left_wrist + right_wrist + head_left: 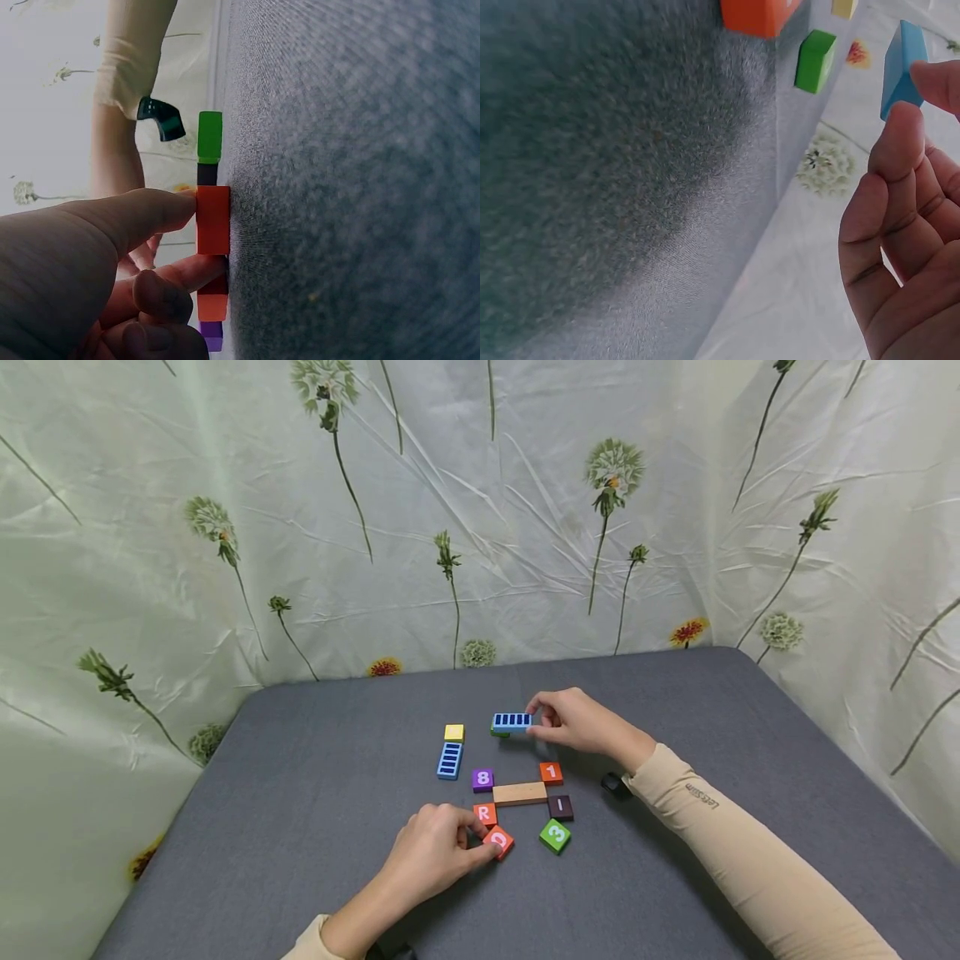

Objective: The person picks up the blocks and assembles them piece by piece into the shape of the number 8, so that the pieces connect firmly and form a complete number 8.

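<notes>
Soft light casts faint shadows on the desk (337,752); the flowered cloth (525,527) behind it gleams; both wrist views blur its nearest surface.

There are two blue oblong blocks (450,761), one tan wooden bar (521,793), three orange-red square blocks (551,773), two green square blocks (555,836), one yellow block (454,732), one purple block (483,780) and one blackish block (560,808).

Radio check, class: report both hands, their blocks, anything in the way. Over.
Left grip pinches nearest orange block, on table. Right grip pinches blue block, raised. Green block partly hidden behind it in head view; no obstruction visible.
</notes>
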{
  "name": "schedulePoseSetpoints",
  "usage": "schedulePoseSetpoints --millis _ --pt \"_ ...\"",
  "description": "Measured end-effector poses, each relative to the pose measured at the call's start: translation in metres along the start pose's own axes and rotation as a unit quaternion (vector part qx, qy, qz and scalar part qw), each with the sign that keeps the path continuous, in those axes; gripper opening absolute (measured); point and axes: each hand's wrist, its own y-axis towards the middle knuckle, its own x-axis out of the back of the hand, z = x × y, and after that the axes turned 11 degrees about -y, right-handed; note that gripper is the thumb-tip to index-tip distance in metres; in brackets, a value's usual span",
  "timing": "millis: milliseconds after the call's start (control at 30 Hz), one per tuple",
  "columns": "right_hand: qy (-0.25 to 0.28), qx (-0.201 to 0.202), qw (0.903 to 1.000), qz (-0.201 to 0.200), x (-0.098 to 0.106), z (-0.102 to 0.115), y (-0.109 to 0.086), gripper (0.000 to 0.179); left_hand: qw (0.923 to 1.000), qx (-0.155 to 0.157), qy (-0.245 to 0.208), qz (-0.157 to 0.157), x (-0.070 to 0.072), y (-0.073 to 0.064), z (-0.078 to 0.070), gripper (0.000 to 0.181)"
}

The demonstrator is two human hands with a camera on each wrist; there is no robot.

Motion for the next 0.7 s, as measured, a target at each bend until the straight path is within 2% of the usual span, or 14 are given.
schedulePoseSetpoints --millis 200,467,700 --pt "0.01 0.016 0.9998 -0.005 0.002 0.006 -0.02 0.029 1.0 -0.006 -0.002 -0.006 0.0 0.0 0.0 0.016" --pt "0.024 0.018 0.9996 0.001 0.0 0.012 -0.046 0.026 0.9999 0.01 -0.001 0.003 0.0 0.0 -0.001 0.018" --pt "0.043 0.037 0.9984 0.012 0.0 0.016 -0.065 0.023 1.0 0.008 0.0 0.001 0.0 0.0 -0.001 0.016"
